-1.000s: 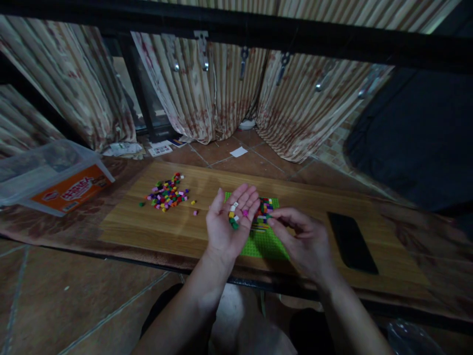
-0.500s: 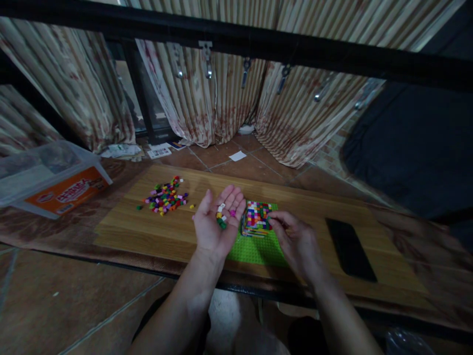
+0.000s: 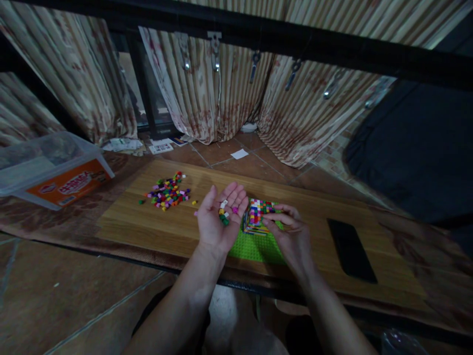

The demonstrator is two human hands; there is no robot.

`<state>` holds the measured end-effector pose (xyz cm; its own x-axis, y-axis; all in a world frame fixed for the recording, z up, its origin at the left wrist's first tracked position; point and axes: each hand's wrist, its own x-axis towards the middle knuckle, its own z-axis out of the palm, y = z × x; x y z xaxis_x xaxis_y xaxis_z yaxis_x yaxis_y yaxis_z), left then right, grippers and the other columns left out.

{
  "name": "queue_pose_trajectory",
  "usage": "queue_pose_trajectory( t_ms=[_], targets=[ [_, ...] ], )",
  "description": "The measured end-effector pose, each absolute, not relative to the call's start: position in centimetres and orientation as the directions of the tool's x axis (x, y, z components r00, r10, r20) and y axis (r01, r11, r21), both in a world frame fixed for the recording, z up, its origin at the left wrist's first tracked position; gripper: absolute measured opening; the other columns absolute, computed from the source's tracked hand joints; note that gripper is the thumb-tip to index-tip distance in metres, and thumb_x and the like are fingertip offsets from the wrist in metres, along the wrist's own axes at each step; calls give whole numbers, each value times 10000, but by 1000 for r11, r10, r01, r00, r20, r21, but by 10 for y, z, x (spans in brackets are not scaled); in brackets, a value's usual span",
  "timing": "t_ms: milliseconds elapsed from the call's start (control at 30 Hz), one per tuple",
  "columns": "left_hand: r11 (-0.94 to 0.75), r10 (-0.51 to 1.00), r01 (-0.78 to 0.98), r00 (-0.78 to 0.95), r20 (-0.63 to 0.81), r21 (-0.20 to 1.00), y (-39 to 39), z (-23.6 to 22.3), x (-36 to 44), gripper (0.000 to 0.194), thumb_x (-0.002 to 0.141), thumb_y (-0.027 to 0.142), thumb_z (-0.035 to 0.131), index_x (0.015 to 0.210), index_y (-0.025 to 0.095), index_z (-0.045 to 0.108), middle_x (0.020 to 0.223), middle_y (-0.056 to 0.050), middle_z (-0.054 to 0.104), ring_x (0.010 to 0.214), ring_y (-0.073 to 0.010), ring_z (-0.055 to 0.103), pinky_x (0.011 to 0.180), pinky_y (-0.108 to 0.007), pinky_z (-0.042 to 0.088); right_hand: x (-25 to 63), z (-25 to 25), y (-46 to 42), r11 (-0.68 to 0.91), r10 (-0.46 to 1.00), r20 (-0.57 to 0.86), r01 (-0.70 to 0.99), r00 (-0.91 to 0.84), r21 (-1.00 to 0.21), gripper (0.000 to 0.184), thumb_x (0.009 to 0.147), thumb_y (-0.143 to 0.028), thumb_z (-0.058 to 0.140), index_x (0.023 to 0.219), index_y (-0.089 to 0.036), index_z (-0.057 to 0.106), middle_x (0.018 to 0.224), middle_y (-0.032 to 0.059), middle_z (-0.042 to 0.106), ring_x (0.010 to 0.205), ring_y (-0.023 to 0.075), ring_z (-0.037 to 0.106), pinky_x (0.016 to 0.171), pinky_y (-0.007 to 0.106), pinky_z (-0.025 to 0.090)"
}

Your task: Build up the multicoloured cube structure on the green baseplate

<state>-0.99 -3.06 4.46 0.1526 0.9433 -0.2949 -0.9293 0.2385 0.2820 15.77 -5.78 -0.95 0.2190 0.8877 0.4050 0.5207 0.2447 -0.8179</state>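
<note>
- Plastic bricks, loose, small (image 3: pixel 221 211): white, yellow, green and magenta, lying in the upturned left hand (image 3: pixel 216 229). Likely very light, stiff, hard to break; smooth sides may slip. Best taken by two opposite sides, between thumb and fingertip.
- Left hand: palm up, fingers stretched out, thumb apart, serving as a dish just beside the brick stack.
- Brick stack (image 3: pixel 255 212), many-coloured, block-shaped: on the green baseplate (image 3: pixel 254 248), close to the table's front edge, right of middle. Probably rigid, light for its bulk; upper pieces could pop loose under a sideways push. Sounder hold: low, on opposite walls.
- Right hand (image 3: pixel 293 239): thumb and forefinger drawn close together at the stack's top; whether a brick sits between them, one cannot tell.
- Brick pile (image 3: pixel 170 193), mixed colours: loose on the table (image 3: pixel 140 231), toward its rear left corner, a few strays around it.
- Clear plastic tub (image 3: pixel 70 183), orange label: at the table's left end, on brown cloth. Contents blurred, not identifiable.
- Black phone-like slab (image 3: pixel 351 250): lying flat toward the table's right end, apart from the baseplate.
</note>
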Motion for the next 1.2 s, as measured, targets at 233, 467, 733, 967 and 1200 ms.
queue_pose_trajectory(
  t_ms=[233, 467, 733, 967, 1200],
  targets=[
    [255, 935, -924, 161, -316, 286, -33, 43, -9, 358, 857, 381, 547, 1004, 91, 698, 900, -117, 729, 931, -188, 673, 973, -320, 472, 157, -12, -55, 241, 887, 392, 481, 244, -843, 54, 737, -314, 725, 730, -267, 751, 1038, 41, 593, 1022, 221, 569, 908, 423, 439],
    [297, 914, -917, 193, -357, 266, -34, 40, -2, 337, 852, 361, 552, 957, 78, 703, 883, -124, 726, 910, -187, 676, 966, -315, 476, 152, -3, -61, 258, 870, 462, 637, 174, -726, 90, 794, -293, 670, 760, -269, 749, 1070, 52, 596, 1048, 231, 550, 935, 435, 420],
    [311, 914, -912, 210, -347, 267, -37, 38, 5, 356, 860, 392, 547, 938, 81, 704, 887, -125, 725, 890, -186, 678, 964, -316, 474, 154, -1, -59, 289, 865, 490, 695, 104, -659, 110, 809, -265, 643, 780, -271, 748, 1052, 60, 597, 1017, 237, 559, 895, 435, 447],
    [359, 924, -897, 303, -234, 258, -40, 41, 8, 463, 880, 480, 489, 1026, 88, 687, 1060, -164, 711, 1114, -250, 625, 1014, -366, 437, 154, 10, -67, 336, 814, 565, 679, 139, -652, 115, 840, -288, 628, 877, -286, 737, 1043, 43, 610, 1030, 229, 565, 916, 430, 444],
    [423, 901, -871, 375, -219, 250, -43, 44, 13, 537, 884, 500, 476, 1138, 57, 639, 1178, -196, 668, 1203, -269, 574, 1057, -363, 399, 136, 32, -78, 410, 808, 589, 749, -33, -520, 189, 884, -268, 593, 1022, -286, 721, 1051, 59, 621, 998, 224, 540, 853, 403, 465]
  ],
)
